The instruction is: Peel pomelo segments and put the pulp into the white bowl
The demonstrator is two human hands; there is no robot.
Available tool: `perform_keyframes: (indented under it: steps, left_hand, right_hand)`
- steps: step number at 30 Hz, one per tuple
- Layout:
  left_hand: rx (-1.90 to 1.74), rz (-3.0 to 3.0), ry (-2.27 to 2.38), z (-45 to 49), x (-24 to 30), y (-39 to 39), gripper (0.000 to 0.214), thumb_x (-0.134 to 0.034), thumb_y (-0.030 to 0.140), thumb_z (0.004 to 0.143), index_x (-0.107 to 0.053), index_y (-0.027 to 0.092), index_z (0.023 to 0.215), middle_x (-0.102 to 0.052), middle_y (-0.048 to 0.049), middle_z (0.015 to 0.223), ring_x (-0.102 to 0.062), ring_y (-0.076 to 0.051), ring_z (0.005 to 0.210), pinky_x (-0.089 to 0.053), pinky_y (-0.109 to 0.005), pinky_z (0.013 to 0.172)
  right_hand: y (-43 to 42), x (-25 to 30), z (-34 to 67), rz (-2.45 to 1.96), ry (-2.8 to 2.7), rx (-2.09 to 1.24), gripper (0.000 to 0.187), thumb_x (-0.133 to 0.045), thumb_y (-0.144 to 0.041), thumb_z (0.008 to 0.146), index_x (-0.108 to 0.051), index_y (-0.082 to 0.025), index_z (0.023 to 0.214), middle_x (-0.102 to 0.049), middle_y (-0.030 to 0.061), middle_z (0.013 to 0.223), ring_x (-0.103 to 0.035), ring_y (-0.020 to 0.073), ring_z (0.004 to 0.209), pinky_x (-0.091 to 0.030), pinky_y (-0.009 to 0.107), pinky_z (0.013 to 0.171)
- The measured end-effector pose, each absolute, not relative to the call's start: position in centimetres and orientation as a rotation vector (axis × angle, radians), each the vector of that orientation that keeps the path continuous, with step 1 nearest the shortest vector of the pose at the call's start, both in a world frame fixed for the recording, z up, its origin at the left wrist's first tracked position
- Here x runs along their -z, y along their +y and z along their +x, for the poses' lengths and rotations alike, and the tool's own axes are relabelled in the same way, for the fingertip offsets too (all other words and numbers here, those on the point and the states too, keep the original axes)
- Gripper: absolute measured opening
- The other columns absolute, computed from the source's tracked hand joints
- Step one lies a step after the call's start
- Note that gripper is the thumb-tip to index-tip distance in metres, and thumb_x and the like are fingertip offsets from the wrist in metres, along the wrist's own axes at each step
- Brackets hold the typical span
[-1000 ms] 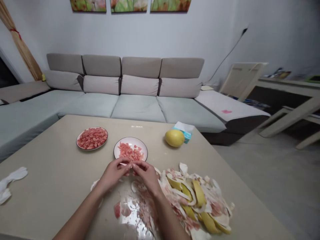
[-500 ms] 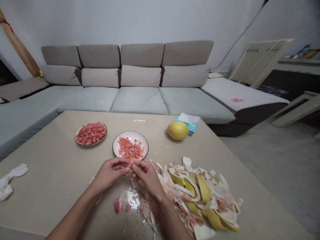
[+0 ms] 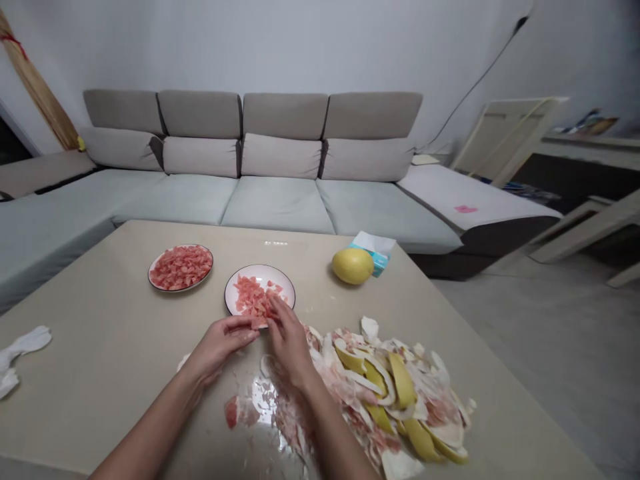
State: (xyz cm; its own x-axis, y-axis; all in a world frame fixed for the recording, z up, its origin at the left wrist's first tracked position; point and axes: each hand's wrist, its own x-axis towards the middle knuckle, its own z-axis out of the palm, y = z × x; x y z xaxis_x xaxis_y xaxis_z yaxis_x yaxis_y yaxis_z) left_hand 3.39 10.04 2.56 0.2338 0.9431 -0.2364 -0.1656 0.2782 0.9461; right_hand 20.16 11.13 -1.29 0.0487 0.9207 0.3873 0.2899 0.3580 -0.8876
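A white dark-rimmed plate [image 3: 283, 276] holds loose pink pomelo pulp [image 3: 253, 297]. At its near edge my left hand [image 3: 223, 345] is closed in a pinch around a small piece of pomelo pulp [image 3: 258, 323]. My right hand [image 3: 291, 343] reaches over the plate's near right rim, fingers stretched out and resting by the pulp. Below the hands, a chunk of red pomelo flesh [image 3: 231, 412] lies on the wet table. To the right spreads a heap of yellow pomelo peel [image 3: 403, 381] mixed with pale membranes [image 3: 336, 373].
A second plate, heaped with pomelo pulp [image 3: 181, 267], stands at the back left. At the back right a whole yellow pomelo [image 3: 353, 266] sits before a blue tissue pack [image 3: 376, 248]. Crumpled tissue [image 3: 25, 347] lies far left. A grey sofa [image 3: 280, 200] stands behind the table [image 3: 120, 333].
My right hand has parted from the left and moved forward over the plate, its fingers straightening. My left hand stays close to the near rim. The view has shifted slightly.
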Motion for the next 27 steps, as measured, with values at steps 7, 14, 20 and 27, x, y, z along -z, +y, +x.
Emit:
perform_keyframes:
  steps: [7,14,20,27]
  left_hand:
    - [-0.987,1.009,0.942,3.6,-1.4,10.1,0.032,-0.077,0.03,0.073,-0.072,0.015,0.1,-0.074,-0.0123,0.103,-0.065,-0.024,0.101,-0.046,-0.032,0.091]
    - [-0.977,0.822,0.905,3.9,-1.0,10.1,0.025,-0.08,0.022,0.07,-0.072,0.014,0.092,-0.074,-0.0074,0.095,-0.067,-0.017,0.092,-0.049,-0.027,0.09]
    - [-0.981,0.657,0.847,3.9,-0.9,10.1,0.024,-0.08,0.016,0.071,-0.069,0.013,0.092,-0.072,-0.006,0.094,-0.069,-0.013,0.087,-0.053,-0.021,0.087]
    - [-1.005,0.638,0.835,3.7,-1.2,10.2,0.023,-0.08,0.015,0.072,-0.065,0.014,0.09,-0.069,-0.0029,0.084,-0.068,-0.009,0.077,-0.055,-0.017,0.078]
  right_hand:
    - [9.1,0.3,19.8,-1.211,-1.447,-0.878,0.022,-0.064,-0.034,0.084,-0.068,-0.022,0.103,-0.07,0.0042,0.091,-0.063,0.018,0.075,-0.05,0.028,0.068]
    - [9.2,0.0,19.9,-1.149,-1.294,-1.084,0.015,-0.066,-0.033,0.081,-0.069,-0.018,0.082,-0.068,0.002,0.075,-0.06,0.0161,0.066,-0.045,0.025,0.061]
    - [9.4,-0.2,19.9,-1.042,-1.194,-1.293,0.022,-0.066,-0.04,0.081,-0.065,-0.018,0.078,-0.06,-0.0007,0.066,-0.054,0.0135,0.058,-0.043,0.024,0.056]
    - [9.2,-0.3,19.9,-0.984,-1.209,-1.317,0.023,-0.065,-0.041,0.082,-0.063,-0.019,0.078,-0.06,-0.0007,0.067,-0.054,0.014,0.06,-0.045,0.024,0.058]
